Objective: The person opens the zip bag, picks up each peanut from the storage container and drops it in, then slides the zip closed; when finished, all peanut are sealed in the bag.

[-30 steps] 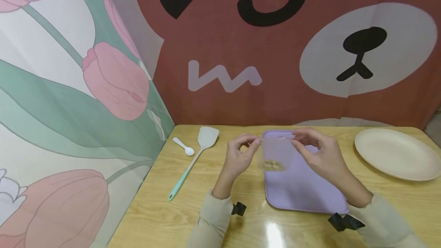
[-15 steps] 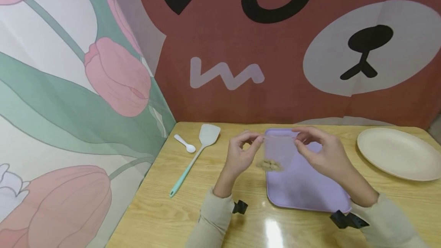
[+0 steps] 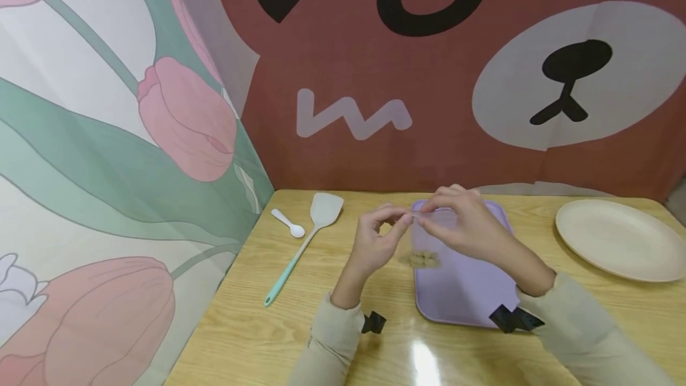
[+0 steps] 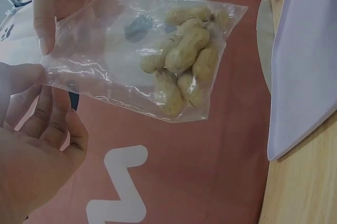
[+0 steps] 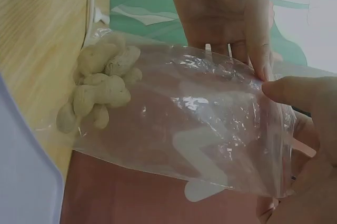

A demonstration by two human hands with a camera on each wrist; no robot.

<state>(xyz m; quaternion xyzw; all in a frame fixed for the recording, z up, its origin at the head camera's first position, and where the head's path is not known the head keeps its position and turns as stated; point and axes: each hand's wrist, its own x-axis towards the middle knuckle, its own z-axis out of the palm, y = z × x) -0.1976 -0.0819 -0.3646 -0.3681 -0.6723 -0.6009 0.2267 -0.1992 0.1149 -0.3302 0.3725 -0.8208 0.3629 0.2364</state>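
Note:
A clear plastic bag (image 4: 116,55) hangs upright above the table, with several unshelled peanuts (image 4: 184,50) gathered at its bottom. My left hand (image 3: 374,237) pinches the bag's top edge at the left corner, between thumb and forefinger. Right beside it, the thumb and fingers of my right hand (image 3: 471,225) pinch the same edge, close to the left fingertips. A narrow ridged strip runs along that edge in the right wrist view. Behind and below the bag lies a purple tray (image 3: 461,296), partly covered by my right hand and forearm.
Left of the hands, a small white spoon (image 3: 295,230) and a turner (image 3: 326,208) with a green handle lie on the wooden table (image 3: 257,350). A cream oval plate (image 3: 621,240) sits at the right. Printed cloth walls stand behind and at the left.
My right hand has slid left along the bag's top edge, from the far corner to beside my left fingers. The left hand has kept its pinch nearly in place.

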